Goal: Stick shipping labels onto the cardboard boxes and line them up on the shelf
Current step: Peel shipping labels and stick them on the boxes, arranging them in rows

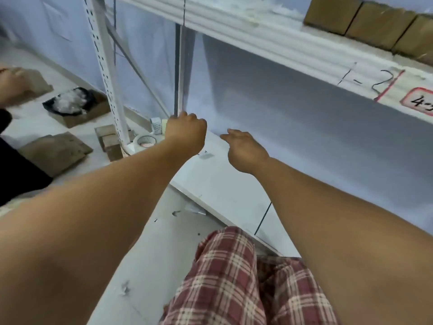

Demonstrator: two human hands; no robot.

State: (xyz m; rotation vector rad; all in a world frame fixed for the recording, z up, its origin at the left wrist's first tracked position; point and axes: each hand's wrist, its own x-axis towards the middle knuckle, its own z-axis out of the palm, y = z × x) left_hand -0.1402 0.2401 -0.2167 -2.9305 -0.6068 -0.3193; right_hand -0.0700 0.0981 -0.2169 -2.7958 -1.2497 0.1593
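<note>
Left hand (185, 133) curled, hold unclear, right hand (244, 150) relaxed over lower shelf (222, 184) edge

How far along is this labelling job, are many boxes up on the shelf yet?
Done: a row of cardboard boxes already stands side by side on the upper shelf; labels on them cannot be seen. In hand: nothing clear; the left hand is curled and the right hand relaxed over the lower shelf. Left: small boxes and a tape roll sit on the floor.
</note>
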